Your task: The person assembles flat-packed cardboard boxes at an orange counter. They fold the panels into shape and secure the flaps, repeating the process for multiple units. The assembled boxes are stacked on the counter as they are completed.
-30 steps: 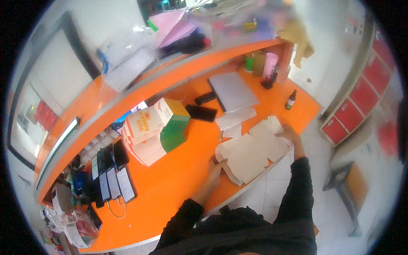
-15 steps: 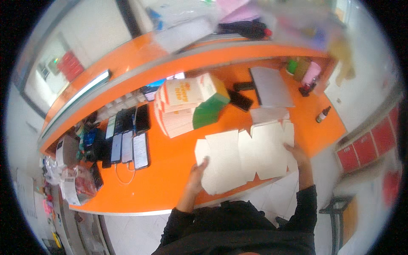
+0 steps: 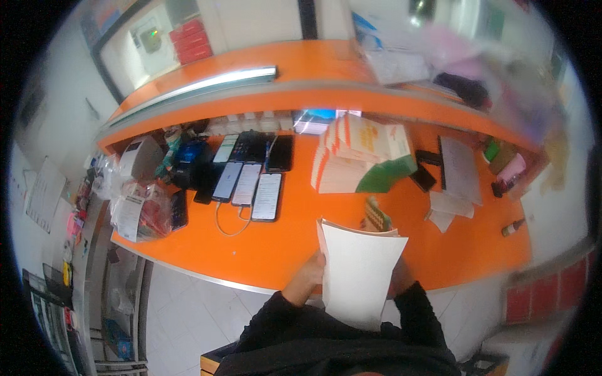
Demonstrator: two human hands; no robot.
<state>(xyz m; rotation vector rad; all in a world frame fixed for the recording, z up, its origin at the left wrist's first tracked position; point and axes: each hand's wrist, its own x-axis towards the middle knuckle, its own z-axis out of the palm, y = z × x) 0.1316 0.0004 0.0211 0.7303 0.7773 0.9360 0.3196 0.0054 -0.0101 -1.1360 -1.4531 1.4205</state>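
A cream-white carton blank [image 3: 362, 272] stands tilted up in front of my body, folded to a narrow shape. Along its left side my left hand [image 3: 314, 268] is closed, with the fingers partly behind the card. My right hand [image 3: 400, 276] grips the right side, mostly hidden by it. Above the blank's top edge a green and yellow printed flap [image 3: 376, 216] sticks up. Farther back on the desk lies a fanned stack of printed cartons [image 3: 351, 156] in white, orange and green.
The orange desk [image 3: 282, 257] carries several phones [image 3: 266, 197] with white cables at centre left. A bagged packet [image 3: 143, 213] and a white device [image 3: 139, 158] are at far left. To the right are a black phone [image 3: 424, 178], grey papers [image 3: 461, 169] and a small bottle [image 3: 512, 228].
The blank was spread out flat between my hands. Now it is folded narrower and tilted up, with my hands closer together. The view has turned, so the desk items appear farther right.
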